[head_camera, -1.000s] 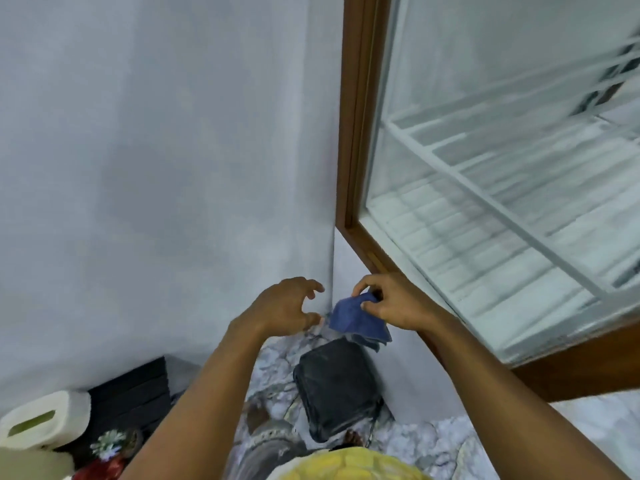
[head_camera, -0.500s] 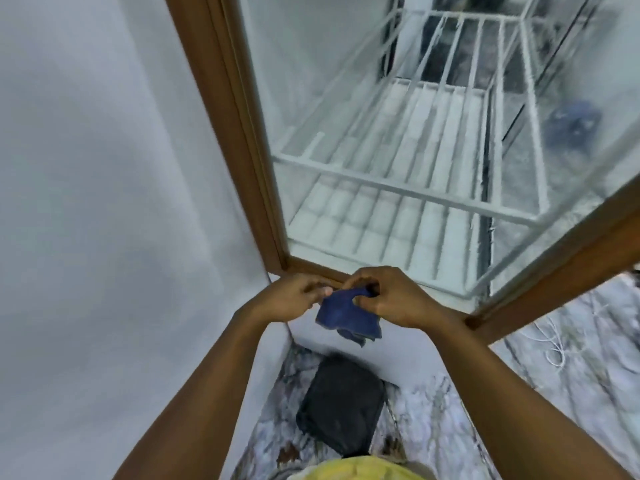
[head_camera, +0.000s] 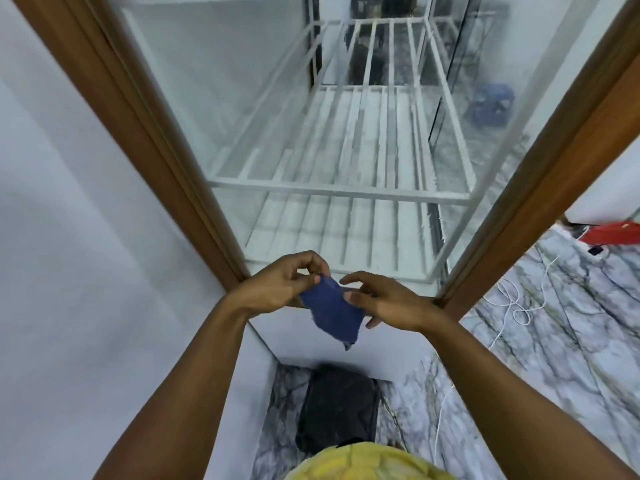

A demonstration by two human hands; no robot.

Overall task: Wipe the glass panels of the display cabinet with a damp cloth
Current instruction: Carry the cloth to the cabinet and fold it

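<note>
Both hands hold a blue cloth (head_camera: 332, 313) just in front of the cabinet's lower edge.

The left hand (head_camera: 277, 289) pinches the cloth's top corner between thumb and fingertips; the right hand (head_camera: 388, 303) grips its right edge, thumb on top and fingers underneath. The cloth hangs between them, apart from the glass panel (head_camera: 242, 98) in its brown wooden frame (head_camera: 138, 133). White wire shelves (head_camera: 346, 192) show through the glass. A black bag (head_camera: 337, 410) lies on the marble floor (head_camera: 554, 341) below.
</note>
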